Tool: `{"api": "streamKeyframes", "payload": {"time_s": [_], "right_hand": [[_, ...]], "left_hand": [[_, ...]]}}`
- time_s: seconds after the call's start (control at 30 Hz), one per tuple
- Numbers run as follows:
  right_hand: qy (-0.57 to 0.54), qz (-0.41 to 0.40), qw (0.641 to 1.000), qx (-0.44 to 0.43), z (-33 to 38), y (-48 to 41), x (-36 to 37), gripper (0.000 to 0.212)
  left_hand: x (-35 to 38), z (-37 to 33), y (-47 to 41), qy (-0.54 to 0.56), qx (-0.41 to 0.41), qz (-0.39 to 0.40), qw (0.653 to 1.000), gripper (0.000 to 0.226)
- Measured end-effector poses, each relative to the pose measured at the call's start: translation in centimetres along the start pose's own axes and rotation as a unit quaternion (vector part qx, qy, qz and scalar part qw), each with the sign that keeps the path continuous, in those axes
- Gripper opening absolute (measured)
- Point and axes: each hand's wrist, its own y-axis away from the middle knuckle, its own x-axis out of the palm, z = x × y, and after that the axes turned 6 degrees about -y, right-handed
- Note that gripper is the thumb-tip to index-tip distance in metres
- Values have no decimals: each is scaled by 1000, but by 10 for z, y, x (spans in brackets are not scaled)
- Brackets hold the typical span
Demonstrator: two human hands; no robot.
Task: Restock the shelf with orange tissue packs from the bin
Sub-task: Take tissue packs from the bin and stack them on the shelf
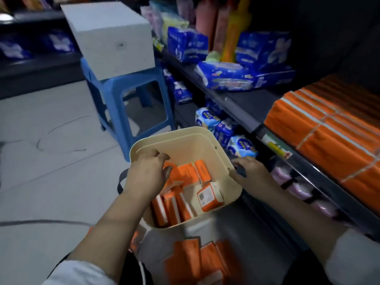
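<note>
A cream plastic bin (185,138) stands in front of me with several orange tissue packs (191,173) lying loose inside. My left hand (148,171) reaches down into the bin from the left rim, fingers curled over a pack, though the grip itself is hidden. My right hand (248,171) holds the bin's right rim by a dark handle (240,171). On the shelf (246,108) at the right sit rows of orange tissue packs (329,138). More orange packs (197,260) lie below the bin, near my lap.
A blue plastic stool (115,95) carrying a white box (111,36) stands behind the bin. Blue tissue packages (242,77) and coloured bottles (232,31) fill the shelf's far part, with more blue and pink packs on lower shelves. Grey floor lies to the left.
</note>
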Motion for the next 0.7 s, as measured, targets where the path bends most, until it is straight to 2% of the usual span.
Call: {"api": "streamKeyframes", "payload": {"time_s": [0.23, 0.47, 0.7], "right_hand": [[12, 104, 991, 78, -18, -97, 83, 47], [32, 210, 964, 162, -65, -131, 166, 30], [163, 288, 938, 107, -94, -135, 202, 26]], "left_hand": [[18, 21, -44, 38, -39, 8, 998, 33], [36, 51, -61, 24, -78, 52, 995, 31], [49, 67, -68, 2, -85, 110, 990, 33]]}}
